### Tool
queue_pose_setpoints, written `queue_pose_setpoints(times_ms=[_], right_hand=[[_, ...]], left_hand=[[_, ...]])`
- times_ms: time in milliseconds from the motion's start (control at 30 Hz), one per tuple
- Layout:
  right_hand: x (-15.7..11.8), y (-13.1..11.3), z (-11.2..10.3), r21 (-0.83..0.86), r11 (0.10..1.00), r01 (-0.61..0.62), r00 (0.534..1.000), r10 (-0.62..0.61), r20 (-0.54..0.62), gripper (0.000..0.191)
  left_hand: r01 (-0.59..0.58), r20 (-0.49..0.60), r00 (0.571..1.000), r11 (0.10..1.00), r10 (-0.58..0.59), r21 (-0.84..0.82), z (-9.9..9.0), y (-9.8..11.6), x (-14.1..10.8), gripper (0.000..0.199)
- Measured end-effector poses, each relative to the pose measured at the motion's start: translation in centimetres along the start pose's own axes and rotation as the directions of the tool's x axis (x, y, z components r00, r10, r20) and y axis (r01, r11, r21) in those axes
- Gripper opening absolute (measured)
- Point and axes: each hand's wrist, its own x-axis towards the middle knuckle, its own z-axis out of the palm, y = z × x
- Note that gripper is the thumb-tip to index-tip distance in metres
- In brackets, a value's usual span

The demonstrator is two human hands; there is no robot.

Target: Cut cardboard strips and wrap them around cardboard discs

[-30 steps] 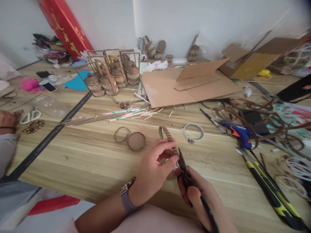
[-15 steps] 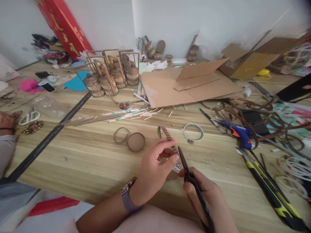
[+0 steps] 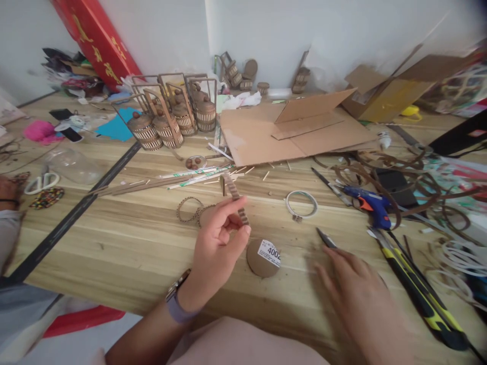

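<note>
My left hand (image 3: 218,241) pinches a narrow ribbed strip of brown corrugated cardboard (image 3: 235,193), holding it raised above the table. To the right, my right hand (image 3: 359,289) lies palm down and blurred over the scissors (image 3: 325,237). Only their dark tip shows on the wood; the handles are hidden beneath the hand. The fingers look stretched, with the thumb apart. Between my hands lies a round cardboard disc (image 3: 261,264) with a printed white label. Beyond my left hand are a ribbed cardboard ring (image 3: 185,219) and a ribbed-rim round piece (image 3: 204,215), partly covered by the hand.
A roll of white tape (image 3: 302,193) lies ahead. At right are a blue glue gun (image 3: 371,203), a yellow-black cutter (image 3: 418,294) and coiled brown strips. Small lidded baskets (image 3: 146,132) and a cardboard sheet (image 3: 258,137) stand behind. Another person's hand (image 3: 7,192) is at far left.
My left hand has moved left with the cardboard strip. My right hand has lowered the scissors to the table at the right and turned palm down. The labelled disc is now uncovered.
</note>
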Motion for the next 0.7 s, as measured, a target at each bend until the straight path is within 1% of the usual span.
queue_pose_setpoints(times_ms=[67,100,167,233,267,367,433,467,500,533,567,600,633,667,700], right_hand=[[0.6,-2.7,1.3,0.010,0.985,0.172,0.984,-0.173,0.043,0.044],[1.0,-3.9,2.0,-0.005,0.980,0.200,0.978,-0.199,0.068,0.048],[1.6,-6.1,3.2,-0.066,0.978,0.200,0.975,-0.192,0.111,0.056],[2.0,-7.5,4.0,-0.089,0.981,0.172,0.977,-0.158,0.143,0.052],[2.2,-8.0,4.1,-0.087,0.984,0.153,0.978,-0.138,0.158,0.047],[2.3,-8.7,4.1,0.016,0.997,0.072,0.966,-0.074,0.247,0.029],[2.5,-8.4,3.7,0.128,0.992,-0.017,0.942,-0.027,0.335,0.024],[2.7,-7.9,3.2,0.153,0.986,-0.070,0.931,0.010,0.365,0.025],[3.1,-7.2,2.6,0.136,0.982,-0.131,0.926,0.072,0.372,0.026],[3.4,-6.2,1.8,0.083,0.979,-0.186,0.926,0.147,0.348,0.027],[3.8,-5.0,0.8,-0.017,0.964,-0.264,0.921,0.257,0.291,0.030],[4.1,-3.7,-0.3,-0.137,0.923,-0.359,0.905,0.380,0.190,0.034],[4.3,-2.5,-1.4,-0.213,0.878,-0.429,0.888,0.453,0.082,0.037],[4.3,-1.5,-2.4,-0.248,0.843,-0.478,0.874,0.486,-0.032,0.039],[4.1,-0.8,-3.1,-0.242,0.850,-0.469,0.883,0.451,-0.129,0.042]], left_hand=[[0.000,-0.006,1.000,1.000,0.000,0.007,0.1,0.1,-0.1,0.037],[-0.001,-0.002,1.000,1.000,0.002,0.009,0.1,0.2,-0.2,0.037],[-0.010,0.010,1.000,1.000,0.010,0.008,0.2,0.3,-0.3,0.037],[-0.012,0.019,1.000,1.000,0.012,0.003,0.1,0.3,-0.6,0.037],[-0.012,0.020,1.000,1.000,0.012,0.000,0.1,0.3,-0.7,0.037],[-0.004,0.015,1.000,1.000,0.004,-0.002,0.0,0.1,-0.9,0.038],[0.008,0.020,1.000,1.000,-0.008,0.003,-0.1,0.1,-1.0,0.038],[0.012,0.024,1.000,1.000,-0.012,0.007,-0.2,0.1,-1.1,0.038],[0.015,0.030,0.999,1.000,-0.015,0.012,-0.4,0.1,-1.1,0.038],[0.014,0.038,0.999,1.000,-0.014,0.017,-0.5,0.1,-1.2,0.039],[0.007,0.048,0.999,1.000,-0.008,0.022,-0.7,0.1,-1.3,0.040],[-0.003,0.058,0.998,1.000,0.001,0.031,-0.9,0.1,-1.3,0.041],[-0.015,0.068,0.998,0.999,0.012,0.045,-1.0,0.1,-1.4,0.043],[-0.028,0.077,0.997,0.998,0.023,0.065,-1.2,0.2,-1.4,0.045],[-0.041,0.084,0.996,0.995,0.034,0.090,-1.3,0.2,-1.5,0.047]])
